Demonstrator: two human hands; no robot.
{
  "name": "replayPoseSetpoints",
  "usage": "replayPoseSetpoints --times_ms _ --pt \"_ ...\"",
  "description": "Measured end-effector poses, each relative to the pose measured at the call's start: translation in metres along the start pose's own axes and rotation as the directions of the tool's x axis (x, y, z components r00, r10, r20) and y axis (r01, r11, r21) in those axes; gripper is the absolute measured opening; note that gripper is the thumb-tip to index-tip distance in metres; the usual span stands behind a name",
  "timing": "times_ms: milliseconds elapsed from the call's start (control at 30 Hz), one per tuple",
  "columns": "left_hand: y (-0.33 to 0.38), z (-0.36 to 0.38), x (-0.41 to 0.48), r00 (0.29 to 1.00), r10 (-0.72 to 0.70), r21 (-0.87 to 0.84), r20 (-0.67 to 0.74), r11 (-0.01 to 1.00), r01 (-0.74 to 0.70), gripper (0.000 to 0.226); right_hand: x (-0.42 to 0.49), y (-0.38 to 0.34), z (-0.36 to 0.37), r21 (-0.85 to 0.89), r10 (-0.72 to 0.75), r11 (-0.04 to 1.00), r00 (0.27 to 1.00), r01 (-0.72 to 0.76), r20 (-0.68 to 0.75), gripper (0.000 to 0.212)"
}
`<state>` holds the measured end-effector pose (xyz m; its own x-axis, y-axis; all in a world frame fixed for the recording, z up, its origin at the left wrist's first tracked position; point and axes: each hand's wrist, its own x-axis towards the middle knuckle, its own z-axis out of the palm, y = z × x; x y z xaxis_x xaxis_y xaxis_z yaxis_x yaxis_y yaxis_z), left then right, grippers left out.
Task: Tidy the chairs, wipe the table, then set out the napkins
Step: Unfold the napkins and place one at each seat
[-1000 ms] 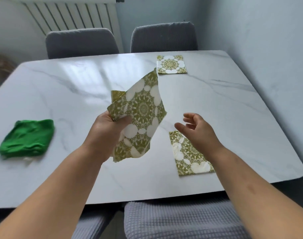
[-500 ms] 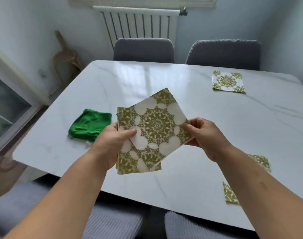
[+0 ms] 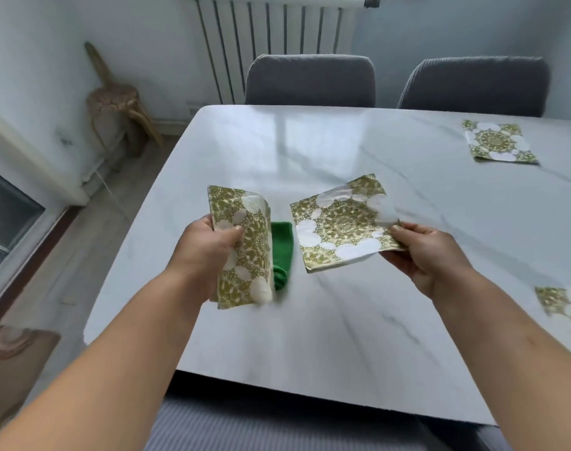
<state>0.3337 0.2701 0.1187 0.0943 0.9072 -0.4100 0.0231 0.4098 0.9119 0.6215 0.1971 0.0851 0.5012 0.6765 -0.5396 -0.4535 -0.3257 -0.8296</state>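
While the right hand (image 3: 430, 255) pinches a single napkin (image 3: 342, 222) by its right corner, the head view shows the sheet spreading leftward from those fingers (image 3: 399, 227), nearly level above the bench (image 3: 342, 336). The left hand (image 3: 206, 255) grips the napkin stack (image 3: 245, 249) upright, with a green cloth (image 3: 281, 252) on the bench just behind it. A far napkin (image 3: 500, 143) and a near napkin (image 3: 567, 310) lie at the right. The bench's left side shows no napkin, so the held sheet likely goes there. Two grey chairs (image 3: 310, 83), a radiator (image 3: 277, 37) and a wooden stool (image 3: 114, 102) stand beyond.

No readable text or labels anywhere.
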Motion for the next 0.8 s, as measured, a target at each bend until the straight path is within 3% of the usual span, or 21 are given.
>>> replayPoseSetpoints --times_ms 200,433,800 --pt "0.020 -0.033 0.019 1.000 0.011 -0.002 0.021 1.000 -0.011 0.023 -0.009 -0.006 0.040 0.021 -0.034 0.999 0.997 0.036 -0.075 0.003" --pt "0.040 -0.047 0.031 0.995 0.077 0.060 0.065 0.995 -0.081 0.020 0.009 -0.032 0.075 0.066 -0.101 0.992 0.993 0.105 -0.058 0.014" --pt "0.052 -0.050 0.163 0.975 0.175 0.175 0.136 0.964 -0.198 0.013 0.141 -0.056 0.168 0.169 -0.095 0.978 0.979 0.126 -0.180 0.007"
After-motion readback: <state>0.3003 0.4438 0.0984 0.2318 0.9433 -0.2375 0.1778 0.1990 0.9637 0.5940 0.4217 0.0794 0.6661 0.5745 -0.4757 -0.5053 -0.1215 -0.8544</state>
